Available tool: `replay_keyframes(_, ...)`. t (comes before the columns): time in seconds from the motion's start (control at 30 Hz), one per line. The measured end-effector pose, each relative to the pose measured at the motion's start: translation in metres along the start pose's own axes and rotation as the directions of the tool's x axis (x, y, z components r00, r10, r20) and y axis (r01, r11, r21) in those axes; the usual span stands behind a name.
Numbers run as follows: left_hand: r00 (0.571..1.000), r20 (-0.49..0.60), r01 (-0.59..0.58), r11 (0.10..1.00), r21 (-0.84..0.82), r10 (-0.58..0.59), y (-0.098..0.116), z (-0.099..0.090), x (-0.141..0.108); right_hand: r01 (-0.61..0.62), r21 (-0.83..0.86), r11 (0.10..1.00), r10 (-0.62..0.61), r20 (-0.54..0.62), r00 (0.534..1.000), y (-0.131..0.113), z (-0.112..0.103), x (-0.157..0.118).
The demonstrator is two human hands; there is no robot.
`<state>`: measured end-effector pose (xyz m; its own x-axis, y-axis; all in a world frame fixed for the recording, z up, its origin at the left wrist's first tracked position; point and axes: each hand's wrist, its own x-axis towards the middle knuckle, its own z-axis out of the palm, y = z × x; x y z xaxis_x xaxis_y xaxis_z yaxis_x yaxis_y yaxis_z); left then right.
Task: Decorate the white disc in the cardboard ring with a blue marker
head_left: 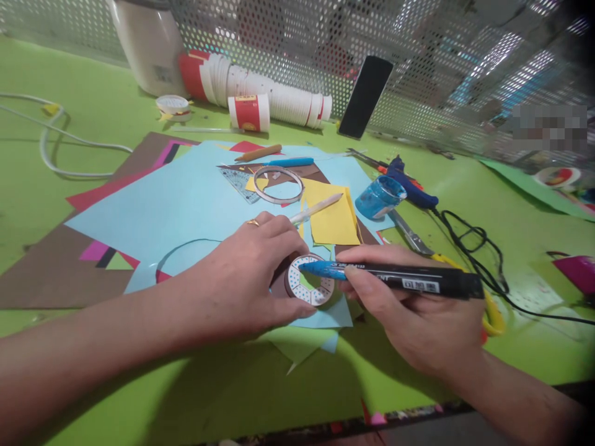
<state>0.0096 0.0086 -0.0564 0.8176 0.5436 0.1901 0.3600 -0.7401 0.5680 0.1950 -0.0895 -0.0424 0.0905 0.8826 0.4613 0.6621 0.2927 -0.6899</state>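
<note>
A white ring with blue dots and dark dividing lines (pixel 310 296) faces up near the middle of the view. My left hand (pixel 260 272) grips its left side, fingers behind and thumb at the lower edge. In my right hand (pixel 409 303) lies a black marker with a blue front end (pixel 395 279), held nearly level and pointing left. The marker's tip is at the ring's upper left part. Light blue paper (pixel 153 214) lies under and beyond my left hand, and yellow paper (pixel 330 217) is just behind the ring.
Stacked paper cups (pixel 274 93) and a leaning phone (pixel 365 97) stand along the perforated back screen. A blue-stained cup (pixel 380 197), a blue glue gun (pixel 409 183) and its black cable (pixel 483 238) are at the right. A tape ring (pixel 257 192) lies behind the yellow paper.
</note>
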Motion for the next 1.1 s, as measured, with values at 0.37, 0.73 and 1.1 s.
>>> replay_keyframes(0.37, 1.000, 0.010, -0.001, 1.000, -0.008, 0.001, 0.0007, -0.0004, 0.0017, 0.000, 0.005, 1.000, 0.000, -0.001, 1.000, -0.0006, 0.0005, -0.0002)
replay_keyframes(0.73, 1.000, 0.007, 0.023, 1.000, 0.016, -0.024, 0.0015, -0.0004, 0.0021, -0.009, 0.051, 0.999, 0.011, -0.046, 0.999, -0.0059, 0.0046, 0.0053)
replay_keyframes(1.1, 1.000, -0.007, 0.014, 1.000, 0.021, -0.013, 0.0016, 0.0008, 0.0020, -0.041, 0.124, 0.992, 0.053, -0.098, 0.994, -0.0031, 0.0051, 0.0018)
